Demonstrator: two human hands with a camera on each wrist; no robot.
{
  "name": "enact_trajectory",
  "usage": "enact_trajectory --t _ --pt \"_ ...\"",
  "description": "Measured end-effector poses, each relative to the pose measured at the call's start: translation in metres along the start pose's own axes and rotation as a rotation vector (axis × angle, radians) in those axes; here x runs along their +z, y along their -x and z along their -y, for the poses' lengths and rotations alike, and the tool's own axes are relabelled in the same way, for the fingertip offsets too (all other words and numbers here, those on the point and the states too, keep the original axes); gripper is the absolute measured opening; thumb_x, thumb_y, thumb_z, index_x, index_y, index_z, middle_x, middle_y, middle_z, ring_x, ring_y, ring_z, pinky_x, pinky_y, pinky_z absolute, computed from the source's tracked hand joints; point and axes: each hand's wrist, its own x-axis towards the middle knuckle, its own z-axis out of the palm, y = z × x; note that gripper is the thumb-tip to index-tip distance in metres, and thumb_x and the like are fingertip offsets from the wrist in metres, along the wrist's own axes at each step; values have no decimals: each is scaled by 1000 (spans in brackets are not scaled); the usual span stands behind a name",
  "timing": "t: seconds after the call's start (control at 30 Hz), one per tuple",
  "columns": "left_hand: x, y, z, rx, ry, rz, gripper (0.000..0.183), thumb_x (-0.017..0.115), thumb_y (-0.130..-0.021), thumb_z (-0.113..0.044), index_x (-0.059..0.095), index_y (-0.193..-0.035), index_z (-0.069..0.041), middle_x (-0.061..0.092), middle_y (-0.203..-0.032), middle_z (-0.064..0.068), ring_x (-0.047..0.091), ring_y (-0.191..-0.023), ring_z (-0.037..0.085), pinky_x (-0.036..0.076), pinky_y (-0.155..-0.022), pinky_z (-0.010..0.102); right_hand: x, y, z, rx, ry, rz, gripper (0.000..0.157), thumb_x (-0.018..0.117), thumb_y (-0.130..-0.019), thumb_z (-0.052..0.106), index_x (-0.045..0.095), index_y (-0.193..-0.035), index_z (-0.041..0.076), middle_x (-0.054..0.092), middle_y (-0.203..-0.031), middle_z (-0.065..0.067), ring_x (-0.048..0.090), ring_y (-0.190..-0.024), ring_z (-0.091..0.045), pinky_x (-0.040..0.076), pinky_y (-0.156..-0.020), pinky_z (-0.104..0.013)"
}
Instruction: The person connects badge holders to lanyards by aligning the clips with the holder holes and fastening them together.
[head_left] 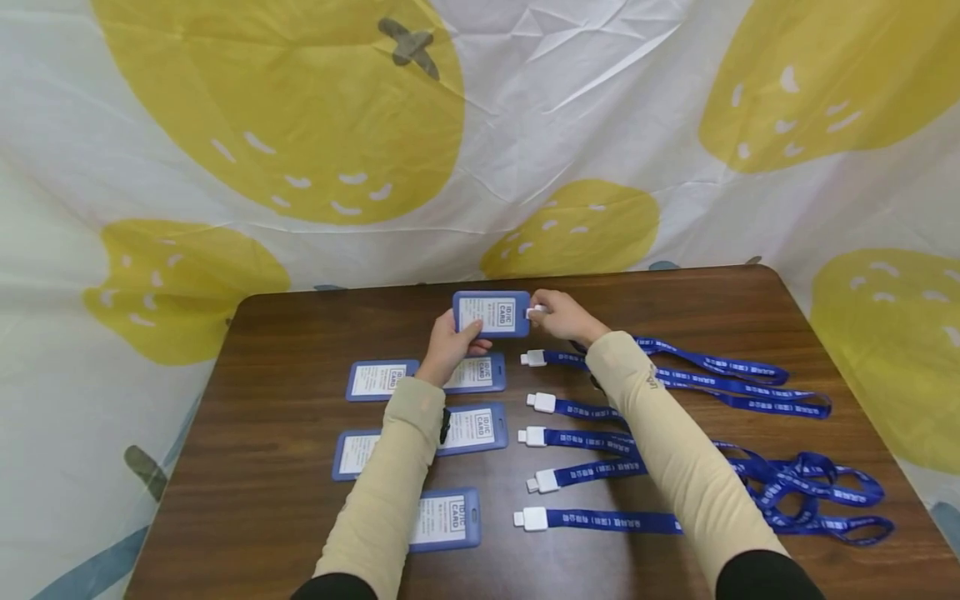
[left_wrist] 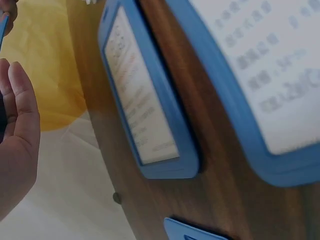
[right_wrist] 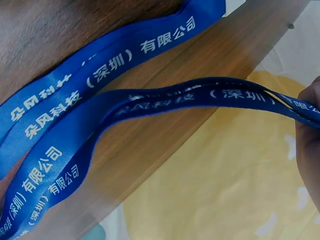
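Observation:
My left hand [head_left: 450, 340] grips a blue ID card holder [head_left: 491, 313] by its lower left edge, raised near the far side of the brown table [head_left: 300, 333]. At the holder's right end my right hand [head_left: 558, 315] pinches the white clip [head_left: 536, 312] of a blue lanyard. That lanyard's strap [right_wrist: 200, 97] trails back under my right wrist, and part of the right hand [right_wrist: 310, 135] shows at the right edge of that view. In the left wrist view the left hand [left_wrist: 17, 135] sits at the left, with holders lying on the table [left_wrist: 145, 100] beside it.
Several more blue card holders [head_left: 378, 379] lie in rows left of centre. Several lanyards with white clips [head_left: 534, 357] lie in a column on the right, their straps piled toward the right edge [head_left: 810, 492]. A strawberry-print cloth [head_left: 300, 108] hangs behind the table.

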Motion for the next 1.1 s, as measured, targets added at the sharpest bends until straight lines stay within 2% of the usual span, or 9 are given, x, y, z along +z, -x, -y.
enact_trajectory --t 0.1,0.27,0.47,0.7,0.93,1.1 --pt "1 1 -2 12 -3 -1 22 50 -91 -1 47 -111 7 60 -92 24 61 -56 15 54 -62 35 -1 0 0 -7 -7 -5 9 51 -89 4 52 -81 -1 56 -72 -13 42 -58 -14 35 -51 -24" --pt "1 1 -2 1 9 -7 22 50 -91 -1 47 -111 7 60 -93 24 61 -57 15 54 -65 38 -4 -1 3 -3 0 14 9 51 -89 4 52 -82 -1 57 -74 -14 43 -59 -14 35 -52 -24" --pt "1 2 -3 -2 1 3 24 49 -92 -2 47 -113 7 59 -98 26 62 -58 15 54 -63 33 -9 -1 7 -13 27 38 8 51 -89 3 51 -81 0 57 -74 -14 43 -59 -15 35 -53 -25" --pt "1 2 -4 -1 -10 11 23 50 -92 -2 47 -113 7 59 -96 25 62 -57 16 54 -62 33 -10 -1 7 -20 47 49 10 51 -88 2 50 -79 0 54 -71 -7 44 -61 -16 35 -55 -25" --pt "3 1 -3 0 -33 19 24 50 -92 -3 47 -114 6 60 -95 25 62 -58 16 54 -62 32 -12 2 7 -30 34 44 9 51 -88 1 49 -78 0 56 -74 -17 43 -58 -14 35 -53 -24" --pt "5 1 -4 -2 -70 16 23 51 -92 -4 48 -113 5 60 -96 24 62 -58 15 54 -63 33 -12 3 7 14 12 67 11 50 -89 2 48 -79 0 56 -76 -16 43 -60 -15 35 -53 -25"
